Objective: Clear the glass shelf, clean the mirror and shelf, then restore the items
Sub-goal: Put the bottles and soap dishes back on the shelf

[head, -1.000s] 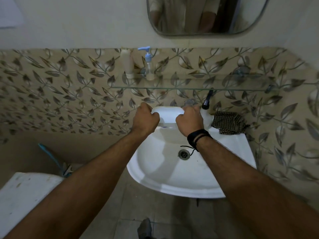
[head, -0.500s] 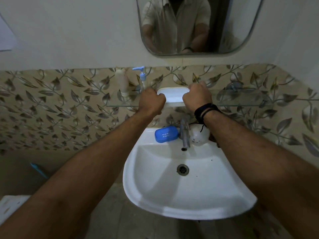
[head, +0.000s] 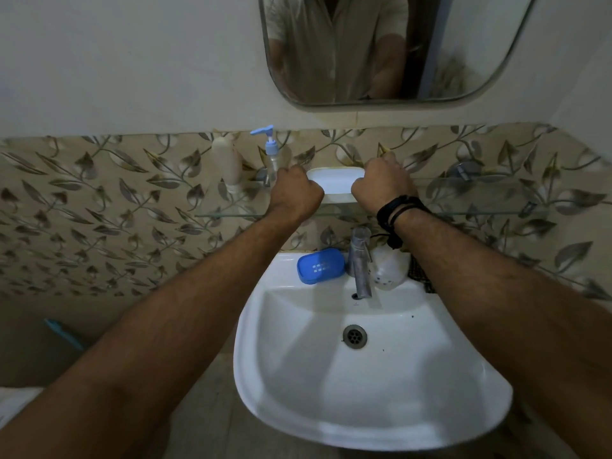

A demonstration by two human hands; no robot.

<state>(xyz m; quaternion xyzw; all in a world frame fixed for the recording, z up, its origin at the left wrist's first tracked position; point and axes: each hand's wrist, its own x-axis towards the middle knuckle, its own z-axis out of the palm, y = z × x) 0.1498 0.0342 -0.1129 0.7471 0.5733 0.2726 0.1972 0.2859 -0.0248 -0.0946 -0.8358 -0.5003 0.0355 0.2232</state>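
Head view, single frame. Both hands grip a white soap tray (head: 335,184), one at each short end: left hand (head: 295,193) on the left end, right hand (head: 381,184) on the right end. Fingers of both hands are curled closed around the tray ends.

Position: tray sits at the level of the glass shelf (head: 480,197), roughly mid-span, just right of the pump bottle (head: 271,157) and the white bottle (head: 227,167). Cannot tell whether its base is touching the glass or a little above it.

Orientation: long axis runs left-right, parallel to the wall and the shelf's front edge. Tray is level, open side up.

Step judged: restore phase, with the tray being placed on the shelf while two bottles already stand there. A blue soap case (head: 320,266) and a white rounded item (head: 389,270) remain on the sink (head: 364,409) ledge either side of the tap (head: 359,260).

Next move calls for: seat the tray flat, clear of the pump bottle, release both ends evenly without sliding on the glass, then reach down for the sink-ledge items.

Mirror (head: 390,48) above; cleanliness not assessable here.
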